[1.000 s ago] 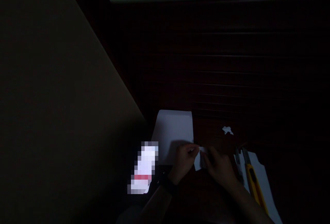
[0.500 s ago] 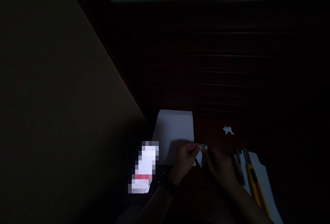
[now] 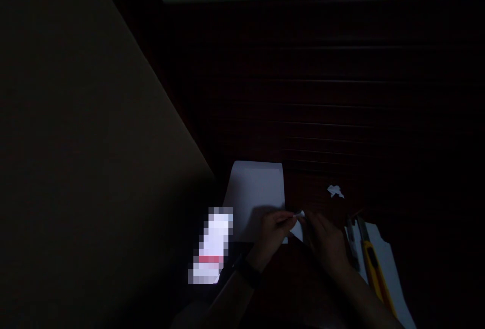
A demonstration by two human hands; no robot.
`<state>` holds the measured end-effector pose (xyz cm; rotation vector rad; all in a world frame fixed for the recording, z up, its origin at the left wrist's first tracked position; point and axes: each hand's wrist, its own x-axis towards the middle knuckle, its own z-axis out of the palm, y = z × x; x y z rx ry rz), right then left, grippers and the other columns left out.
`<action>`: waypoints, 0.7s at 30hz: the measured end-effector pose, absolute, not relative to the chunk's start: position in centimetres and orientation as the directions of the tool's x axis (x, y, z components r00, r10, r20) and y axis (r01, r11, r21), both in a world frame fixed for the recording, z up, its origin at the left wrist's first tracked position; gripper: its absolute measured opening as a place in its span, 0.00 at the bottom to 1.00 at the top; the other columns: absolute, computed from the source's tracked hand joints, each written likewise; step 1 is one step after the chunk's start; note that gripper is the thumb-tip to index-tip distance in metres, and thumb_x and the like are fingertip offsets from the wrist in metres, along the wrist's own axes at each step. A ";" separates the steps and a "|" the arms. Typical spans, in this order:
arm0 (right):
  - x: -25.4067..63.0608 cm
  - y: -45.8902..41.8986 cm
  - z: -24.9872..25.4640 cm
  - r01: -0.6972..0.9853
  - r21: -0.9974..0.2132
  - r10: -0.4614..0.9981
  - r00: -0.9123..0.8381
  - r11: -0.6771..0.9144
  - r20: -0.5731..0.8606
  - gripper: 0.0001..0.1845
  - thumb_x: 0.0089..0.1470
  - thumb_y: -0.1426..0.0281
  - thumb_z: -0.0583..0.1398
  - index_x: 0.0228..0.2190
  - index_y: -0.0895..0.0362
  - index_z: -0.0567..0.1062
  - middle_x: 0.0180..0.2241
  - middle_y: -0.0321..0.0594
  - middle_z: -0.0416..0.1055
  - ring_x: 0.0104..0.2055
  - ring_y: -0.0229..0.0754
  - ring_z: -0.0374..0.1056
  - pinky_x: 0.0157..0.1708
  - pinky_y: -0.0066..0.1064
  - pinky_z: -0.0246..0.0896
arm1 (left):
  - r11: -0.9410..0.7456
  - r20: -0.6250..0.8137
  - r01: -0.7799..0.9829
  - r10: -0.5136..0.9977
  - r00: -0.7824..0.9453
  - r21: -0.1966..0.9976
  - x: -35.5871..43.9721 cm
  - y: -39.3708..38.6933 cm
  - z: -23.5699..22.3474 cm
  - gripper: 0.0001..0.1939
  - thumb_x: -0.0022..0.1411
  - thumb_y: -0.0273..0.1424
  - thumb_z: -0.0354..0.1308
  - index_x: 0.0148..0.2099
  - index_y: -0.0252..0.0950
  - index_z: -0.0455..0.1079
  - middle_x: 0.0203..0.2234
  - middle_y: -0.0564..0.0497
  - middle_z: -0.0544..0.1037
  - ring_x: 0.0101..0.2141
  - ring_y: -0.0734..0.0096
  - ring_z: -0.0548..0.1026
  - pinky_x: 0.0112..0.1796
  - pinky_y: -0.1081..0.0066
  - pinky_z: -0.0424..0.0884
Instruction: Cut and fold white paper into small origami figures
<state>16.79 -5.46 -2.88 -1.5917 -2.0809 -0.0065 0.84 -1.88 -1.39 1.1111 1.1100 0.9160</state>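
Between my two hands is a small piece of folded white paper (image 3: 297, 230), its upper edge bent over. My left hand (image 3: 272, 229), with a dark band on the wrist, pinches the paper's upper left edge. On the other side, my right hand (image 3: 326, 240) is closed at the paper's right edge; its fingertips are dim and partly hidden. A stack of white paper sheets (image 3: 257, 187) lies behind and to the left, under the shadow of my left hand.
A lit phone (image 3: 212, 245), its screen blurred out, is left of my left forearm. Small white paper scraps (image 3: 335, 191) lie at the back right. On the right, a yellow box cutter (image 3: 375, 268) and a dark slim tool (image 3: 352, 245) rest on white paper (image 3: 394, 268).
My right hand has turned slightly and shifted at the paper. The loop at the paper's top looks flatter and narrower. My left hand has hardly moved.
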 end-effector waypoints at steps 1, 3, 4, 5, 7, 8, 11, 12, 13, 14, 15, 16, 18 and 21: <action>16.9 -5.4 -2.8 0.911 -0.275 0.903 -0.187 0.306 0.386 0.19 0.58 0.71 0.51 0.51 0.60 0.64 0.34 0.47 0.70 0.34 0.44 0.67 0.30 0.30 0.61 | 0.238 -0.224 -0.040 0.949 0.222 0.970 0.8 -1.9 -1.3 0.15 0.51 0.38 0.62 0.37 0.32 0.75 0.32 0.45 0.78 0.32 0.64 0.76 0.27 0.73 0.72; 17.1 -5.4 -2.7 0.926 -0.233 0.911 -0.203 0.298 0.358 0.21 0.58 0.72 0.50 0.54 0.59 0.61 0.34 0.46 0.70 0.33 0.44 0.67 0.28 0.29 0.60 | 0.264 -0.246 -0.060 0.945 0.216 0.963 0.8 -2.0 -1.2 0.15 0.50 0.38 0.63 0.37 0.32 0.75 0.32 0.45 0.78 0.33 0.64 0.75 0.27 0.73 0.71; 17.2 -5.4 -2.7 0.930 -0.216 0.915 -0.212 0.297 0.344 0.22 0.58 0.72 0.51 0.55 0.59 0.60 0.33 0.45 0.70 0.32 0.44 0.67 0.27 0.29 0.59 | 0.270 -0.252 -0.065 0.945 0.210 0.961 0.8 -2.0 -1.1 0.15 0.49 0.38 0.63 0.37 0.32 0.75 0.32 0.45 0.78 0.33 0.64 0.75 0.27 0.73 0.71; 17.3 -5.3 -2.8 0.934 -0.201 0.917 -0.218 0.295 0.335 0.23 0.58 0.71 0.51 0.55 0.59 0.60 0.33 0.44 0.70 0.32 0.43 0.67 0.25 0.29 0.59 | 0.274 -0.256 -0.067 0.945 0.205 0.959 0.8 -2.0 -1.1 0.15 0.49 0.37 0.63 0.37 0.32 0.75 0.32 0.45 0.78 0.33 0.64 0.75 0.26 0.74 0.71; 17.4 -5.3 -2.8 0.938 -0.185 0.917 -0.221 0.293 0.331 0.23 0.58 0.70 0.52 0.55 0.57 0.60 0.32 0.43 0.70 0.31 0.43 0.67 0.25 0.28 0.58 | 0.269 -0.250 -0.067 0.945 0.212 0.961 0.7 -2.0 -1.2 0.15 0.49 0.37 0.63 0.37 0.32 0.75 0.32 0.45 0.78 0.33 0.64 0.75 0.27 0.74 0.71; 17.4 -5.3 -2.8 0.937 -0.182 0.916 -0.227 0.298 0.332 0.23 0.58 0.70 0.52 0.55 0.57 0.60 0.33 0.43 0.70 0.31 0.43 0.67 0.25 0.28 0.58 | 0.261 -0.241 -0.066 0.945 0.220 0.963 0.7 -2.0 -1.2 0.15 0.50 0.37 0.63 0.37 0.32 0.75 0.33 0.46 0.78 0.33 0.64 0.75 0.27 0.74 0.71; 17.4 -5.4 -2.8 0.925 -0.192 0.907 -0.252 0.328 0.336 0.24 0.58 0.70 0.52 0.56 0.56 0.60 0.35 0.45 0.70 0.32 0.43 0.68 0.27 0.29 0.60 | 0.239 -0.220 -0.060 0.949 0.228 0.969 0.7 -2.0 -1.4 0.14 0.51 0.36 0.62 0.38 0.32 0.74 0.33 0.45 0.78 0.33 0.65 0.75 0.28 0.73 0.72; 17.4 -5.4 -2.7 0.919 -0.202 0.904 -0.259 0.339 0.342 0.24 0.58 0.70 0.52 0.56 0.56 0.60 0.35 0.45 0.70 0.32 0.43 0.68 0.28 0.29 0.60 | 0.234 -0.216 -0.058 0.951 0.222 0.971 0.6 -2.0 -1.5 0.14 0.51 0.36 0.62 0.38 0.31 0.74 0.33 0.45 0.78 0.33 0.65 0.75 0.28 0.73 0.72; 17.4 -5.4 -2.6 0.912 -0.218 0.900 -0.259 0.348 0.351 0.23 0.58 0.70 0.52 0.56 0.56 0.61 0.35 0.46 0.71 0.32 0.43 0.68 0.28 0.29 0.60 | 0.230 -0.213 -0.054 0.953 0.217 0.972 0.6 -1.9 -1.5 0.14 0.51 0.36 0.62 0.38 0.31 0.74 0.32 0.45 0.78 0.33 0.64 0.75 0.28 0.73 0.72; 17.4 -5.4 -2.5 0.905 -0.238 0.897 -0.255 0.353 0.361 0.23 0.58 0.70 0.52 0.55 0.56 0.62 0.34 0.45 0.71 0.32 0.43 0.68 0.28 0.29 0.60 | 0.227 -0.212 -0.049 0.954 0.214 0.973 0.6 -1.9 -1.6 0.15 0.51 0.36 0.62 0.38 0.31 0.74 0.32 0.45 0.78 0.33 0.64 0.76 0.28 0.73 0.72; 17.4 -5.4 -2.3 0.896 -0.265 0.895 -0.247 0.357 0.371 0.22 0.58 0.69 0.52 0.54 0.56 0.63 0.33 0.45 0.71 0.32 0.42 0.68 0.28 0.29 0.61 | 0.223 -0.210 -0.040 0.954 0.215 0.974 0.6 -1.9 -1.7 0.15 0.50 0.37 0.62 0.38 0.31 0.74 0.32 0.45 0.78 0.33 0.64 0.76 0.28 0.72 0.73; 17.3 -5.4 -2.2 0.883 -0.300 0.894 -0.238 0.362 0.379 0.21 0.58 0.69 0.52 0.53 0.56 0.65 0.33 0.45 0.71 0.32 0.42 0.68 0.28 0.29 0.61 | 0.215 -0.203 -0.032 0.954 0.219 0.976 0.5 -1.8 -1.7 0.15 0.51 0.37 0.62 0.38 0.31 0.75 0.32 0.45 0.79 0.33 0.64 0.76 0.28 0.72 0.73; 17.2 -5.4 -1.9 0.839 -0.399 0.895 -0.208 0.371 0.395 0.19 0.58 0.68 0.53 0.50 0.56 0.68 0.33 0.45 0.72 0.32 0.43 0.69 0.30 0.29 0.62 | 0.185 -0.177 -0.015 0.956 0.232 0.983 0.4 -1.7 -1.7 0.15 0.52 0.37 0.61 0.39 0.32 0.75 0.33 0.45 0.79 0.33 0.63 0.76 0.28 0.72 0.73; 17.1 -5.3 -1.4 0.718 -0.594 0.911 -0.139 0.363 0.388 0.15 0.57 0.67 0.54 0.46 0.54 0.72 0.37 0.45 0.72 0.37 0.43 0.69 0.37 0.32 0.64 | 0.083 -0.090 0.036 0.957 0.274 0.996 0.1 -1.6 -1.4 0.13 0.55 0.37 0.58 0.38 0.33 0.76 0.32 0.46 0.79 0.32 0.65 0.76 0.30 0.71 0.73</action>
